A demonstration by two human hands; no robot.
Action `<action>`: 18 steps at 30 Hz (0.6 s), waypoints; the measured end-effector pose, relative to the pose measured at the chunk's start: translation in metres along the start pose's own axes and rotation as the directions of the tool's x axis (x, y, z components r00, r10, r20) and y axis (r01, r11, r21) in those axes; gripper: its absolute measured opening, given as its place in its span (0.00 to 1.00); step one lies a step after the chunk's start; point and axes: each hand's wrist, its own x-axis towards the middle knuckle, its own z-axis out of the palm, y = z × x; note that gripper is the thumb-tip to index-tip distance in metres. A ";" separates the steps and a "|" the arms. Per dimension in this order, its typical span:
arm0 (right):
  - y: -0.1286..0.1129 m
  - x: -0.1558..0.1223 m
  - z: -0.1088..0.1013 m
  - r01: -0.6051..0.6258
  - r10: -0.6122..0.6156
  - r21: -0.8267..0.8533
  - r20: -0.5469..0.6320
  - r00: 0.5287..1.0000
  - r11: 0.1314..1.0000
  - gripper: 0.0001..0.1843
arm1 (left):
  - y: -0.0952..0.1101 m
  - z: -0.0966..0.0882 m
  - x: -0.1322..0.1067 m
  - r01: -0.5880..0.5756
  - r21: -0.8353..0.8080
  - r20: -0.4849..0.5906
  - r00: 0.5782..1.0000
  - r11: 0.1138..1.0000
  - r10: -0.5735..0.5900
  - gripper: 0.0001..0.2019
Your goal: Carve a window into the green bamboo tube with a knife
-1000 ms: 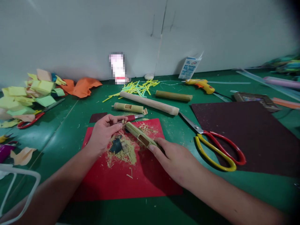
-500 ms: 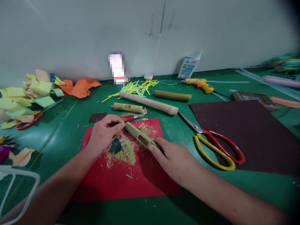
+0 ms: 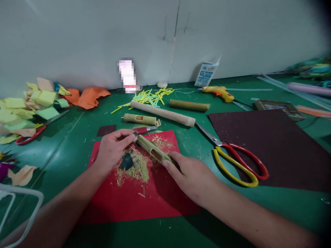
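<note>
My right hand [image 3: 192,175] grips the near end of a bamboo tube [image 3: 148,146] that has a rectangular opening cut in its side. At the tube's far end, my left hand [image 3: 115,144] pinches a small dark piece of sandpaper [image 3: 136,135] against the rim. Beneath both hands is a red sheet [image 3: 165,196], strewn with pale shavings and dust [image 3: 141,168]. More dark scraps [image 3: 126,162] lie in that dust. Just beyond the tube rests a red-handled knife [image 3: 141,130], and behind it a shorter notched bamboo piece [image 3: 147,120].
Large scissors [image 3: 238,155] with red and yellow handles lie right, partly on a dark brown sheet [image 3: 284,151]. A pale wooden rod [image 3: 165,114], another bamboo tube [image 3: 190,105] and a yellow glue gun [image 3: 219,93] sit farther back. Folded papers [image 3: 28,106] pile up left.
The dark sandpaper now shows between my left fingers at the tube's far end, where it was hidden before. My left hand has shifted slightly; my right hand keeps its grip.
</note>
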 end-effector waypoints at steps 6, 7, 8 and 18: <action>0.000 -0.001 0.001 0.012 -0.012 -0.007 -0.005 1.000 1.000 0.22 | 0.007 0.003 -0.001 -0.189 0.203 -0.032 0.979 0.961 0.200 0.07; 0.000 -0.001 0.001 0.013 -0.013 -0.008 -0.007 1.000 1.000 0.22 | 0.007 0.003 0.000 -0.249 0.246 -0.021 0.965 0.937 0.262 0.07; 0.000 0.000 0.001 0.016 -0.016 -0.006 -0.008 1.000 1.000 0.22 | 0.008 0.003 0.000 -0.302 0.285 -0.004 0.949 0.910 0.316 0.07; -0.002 0.000 0.000 0.007 -0.007 0.001 0.000 1.000 1.000 0.21 | 0.001 0.002 -0.003 -0.475 0.488 0.130 0.869 0.732 0.477 0.08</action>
